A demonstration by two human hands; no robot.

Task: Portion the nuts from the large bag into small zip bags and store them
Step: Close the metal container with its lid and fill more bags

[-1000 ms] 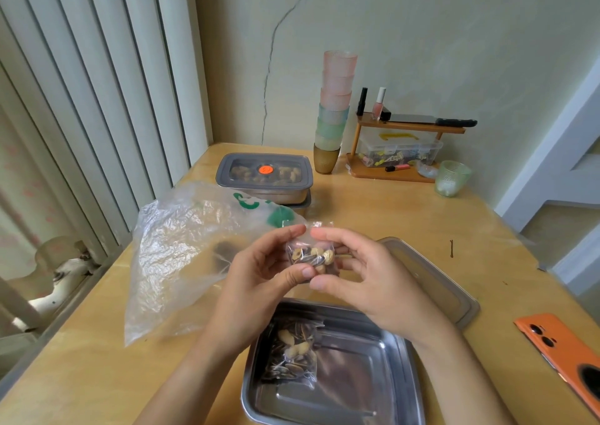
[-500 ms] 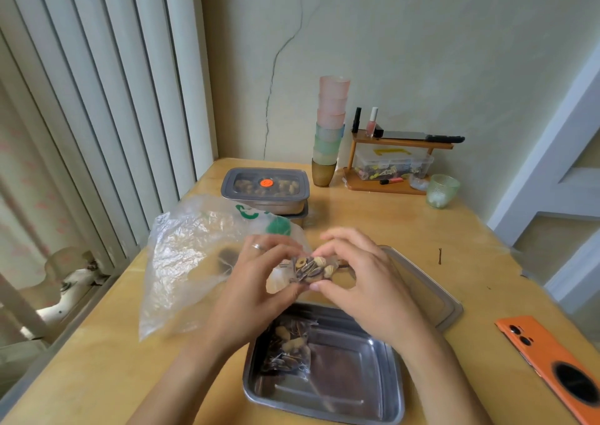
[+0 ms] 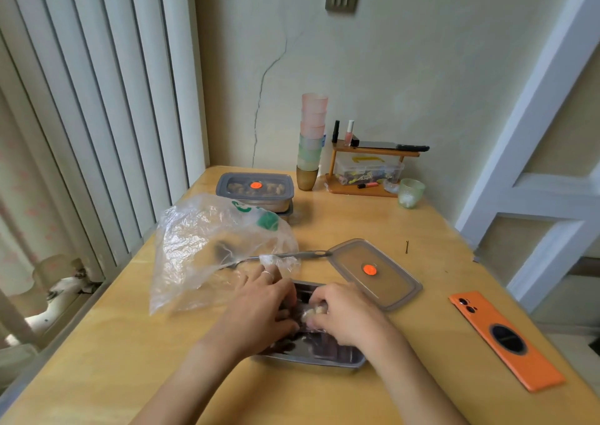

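Your right grip (image 3: 344, 317) curls round a small zip bag (image 3: 315, 311) of nuts, low inside the steel tray (image 3: 324, 356) at the near middle of the worktop (image 3: 130, 343). The bag shows just left of your right fingertips, between your two hands.

Your left grip (image 3: 259, 307) lies knuckles-up over the tray's left half, fingers bent down into it. Whether they hold anything is hidden and cannot be told.

The packed bag looks to be at or close to the tray floor, so letting it go should need little more than easing your fingers apart.

Whichever step you take after that, each hand has its own target. The large bag (image 3: 201, 246) sprawls far and left of the tray, just beyond your left grip. A spoon (image 3: 302, 255) pokes out of its mouth, handle pointing right.

The tray's lid (image 3: 383, 281) lies just far-right of the tray, its long axis slanting from far left to near right. It is closer to your right grip.

A lidded container (image 3: 256, 189) waits at the far side.
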